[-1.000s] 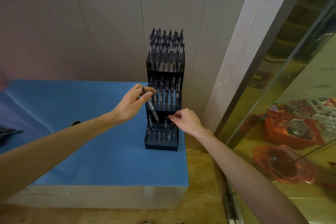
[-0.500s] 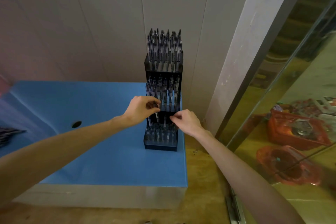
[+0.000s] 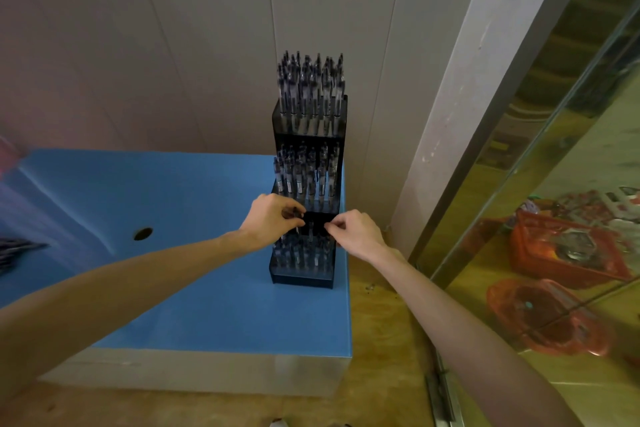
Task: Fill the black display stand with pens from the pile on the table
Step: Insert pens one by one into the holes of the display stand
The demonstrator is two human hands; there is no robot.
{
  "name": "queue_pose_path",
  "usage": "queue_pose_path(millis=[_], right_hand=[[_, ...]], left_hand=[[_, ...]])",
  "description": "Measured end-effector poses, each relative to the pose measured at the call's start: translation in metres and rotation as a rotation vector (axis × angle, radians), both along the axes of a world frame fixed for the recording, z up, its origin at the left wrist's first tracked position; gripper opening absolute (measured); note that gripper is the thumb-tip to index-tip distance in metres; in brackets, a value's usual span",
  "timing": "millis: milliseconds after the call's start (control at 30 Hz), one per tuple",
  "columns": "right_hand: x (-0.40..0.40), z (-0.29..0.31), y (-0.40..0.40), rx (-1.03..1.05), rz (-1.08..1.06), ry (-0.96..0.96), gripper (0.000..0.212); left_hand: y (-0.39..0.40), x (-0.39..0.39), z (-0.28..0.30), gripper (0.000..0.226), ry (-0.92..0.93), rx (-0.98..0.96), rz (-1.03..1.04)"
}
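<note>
Stand (image 3: 309, 121): black, three stepped tiers, upright at the blue table's far right corner, against the wall. Top and middle tiers packed with upright clear-barrel pens (image 3: 309, 87). Bottom tier holds a few pens; one pen (image 3: 296, 218) pinched above it, near upright. Pile (image 3: 17, 250) at left edge, blurred.

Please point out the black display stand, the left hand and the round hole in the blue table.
Black plastic tiered display stand (image 3: 300, 280): head view, front bottom wall.
Left hand (image 3: 268, 218): head view, back of hand.
Round dark hole (image 3: 143, 234): head view, centre.
</note>
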State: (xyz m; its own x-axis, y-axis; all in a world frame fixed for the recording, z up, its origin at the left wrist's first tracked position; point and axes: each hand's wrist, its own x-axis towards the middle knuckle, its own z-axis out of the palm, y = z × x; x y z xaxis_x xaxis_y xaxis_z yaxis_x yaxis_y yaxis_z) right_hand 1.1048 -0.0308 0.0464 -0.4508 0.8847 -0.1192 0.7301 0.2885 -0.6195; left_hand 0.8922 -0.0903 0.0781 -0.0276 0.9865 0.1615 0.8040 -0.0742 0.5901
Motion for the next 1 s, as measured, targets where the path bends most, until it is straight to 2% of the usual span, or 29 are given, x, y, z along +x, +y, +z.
queue_pose_path(millis=[667, 1000], right_hand=[[0.004, 0.002, -0.004, 0.098, 0.082, -0.148, 0.023], [0.006, -0.009, -0.001, 0.064, 0.084, -0.111, 0.027]], left_hand=[[-0.006, 0.001, -0.005, 0.015, 0.004, 0.059, 0.017], [0.007, -0.002, -0.013, 0.015, 0.013, -0.136, 0.015]])
